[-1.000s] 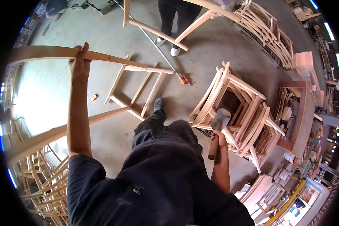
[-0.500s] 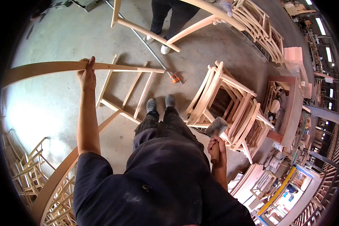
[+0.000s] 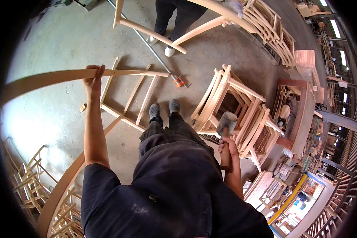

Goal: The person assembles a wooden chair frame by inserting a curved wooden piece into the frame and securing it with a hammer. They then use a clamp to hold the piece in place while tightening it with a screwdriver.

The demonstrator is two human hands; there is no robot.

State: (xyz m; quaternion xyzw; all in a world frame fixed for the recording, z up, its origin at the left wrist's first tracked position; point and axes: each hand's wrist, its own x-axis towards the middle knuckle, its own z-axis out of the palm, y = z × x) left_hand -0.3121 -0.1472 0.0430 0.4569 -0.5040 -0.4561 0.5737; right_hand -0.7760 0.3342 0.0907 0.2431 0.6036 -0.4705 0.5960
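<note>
My left hand (image 3: 93,79) is closed around the long pale bar of a wooden chair frame (image 3: 51,77). The frame has two long curved side pieces joined by several crosspieces, and it leans from the floor up past my left side. In my right hand (image 3: 230,148) is a mallet (image 3: 227,123), gripped by its wooden handle, the dark head pointing up and away from my body. The mallet is apart from the frame, in front of a stack of wooden chair frames (image 3: 214,99).
Opposite me another person, with gloved hands (image 3: 237,8), holds a similar wooden frame (image 3: 150,35). A long bar clamp (image 3: 156,55) with an orange end lies on the floor. More frames pile up at the lower left (image 3: 31,182). A small wood block (image 3: 83,107) lies near my left forearm.
The mallet head has tipped slightly upright in my right hand. My left hand keeps its hold, shifted slightly right in view. The small wood block has come into sight beside my left forearm.
</note>
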